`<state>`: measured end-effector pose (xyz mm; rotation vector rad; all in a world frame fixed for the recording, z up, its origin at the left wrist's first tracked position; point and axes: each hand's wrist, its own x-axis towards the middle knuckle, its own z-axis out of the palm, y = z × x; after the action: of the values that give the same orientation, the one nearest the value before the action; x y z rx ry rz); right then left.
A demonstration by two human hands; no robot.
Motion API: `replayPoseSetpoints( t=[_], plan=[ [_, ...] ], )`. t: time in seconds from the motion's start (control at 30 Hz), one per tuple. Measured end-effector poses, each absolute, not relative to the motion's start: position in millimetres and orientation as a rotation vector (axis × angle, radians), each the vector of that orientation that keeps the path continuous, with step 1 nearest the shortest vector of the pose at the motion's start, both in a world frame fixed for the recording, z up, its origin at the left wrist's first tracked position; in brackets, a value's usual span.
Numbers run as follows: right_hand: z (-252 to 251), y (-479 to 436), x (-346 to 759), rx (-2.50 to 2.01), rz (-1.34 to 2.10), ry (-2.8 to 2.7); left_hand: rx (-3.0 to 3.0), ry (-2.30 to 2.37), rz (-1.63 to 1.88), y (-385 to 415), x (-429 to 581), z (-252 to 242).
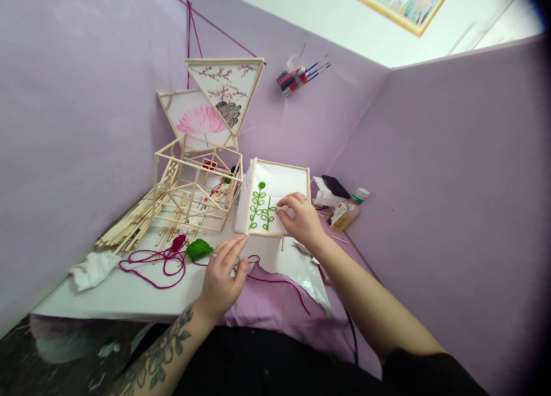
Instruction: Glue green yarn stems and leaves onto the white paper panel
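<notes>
A box-like frame of thin sticks covered in white paper stands on the table, with green yarn shaped into leafy stems on its face. My right hand is over the right part of this face, thumb and forefinger curved beside the right-hand stem with a gap between them. Nothing shows in its fingers. My left hand is at the frame's lower left corner, fingertips touching it, thumb apart from the fingers, holding nothing. Just left of it lies a green yarn ball.
An open stick lattice stands left of the panel, beside a pile of loose sticks. Magenta yarn trails over the white table cover. A bottle and black phone-like object are at right. Painted panels hang behind.
</notes>
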<state>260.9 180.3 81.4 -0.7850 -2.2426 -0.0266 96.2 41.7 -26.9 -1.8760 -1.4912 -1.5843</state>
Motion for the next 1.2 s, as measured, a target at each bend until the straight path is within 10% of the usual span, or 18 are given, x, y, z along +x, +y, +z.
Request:
replayPoseSetpoints(
  t=[1.2],
  plan=[
    [74.7,169.1,268.0,-0.662,0.189,-2.008,-1.887,-1.483,-1.597,42.1,96.3,-25.6]
  ],
)
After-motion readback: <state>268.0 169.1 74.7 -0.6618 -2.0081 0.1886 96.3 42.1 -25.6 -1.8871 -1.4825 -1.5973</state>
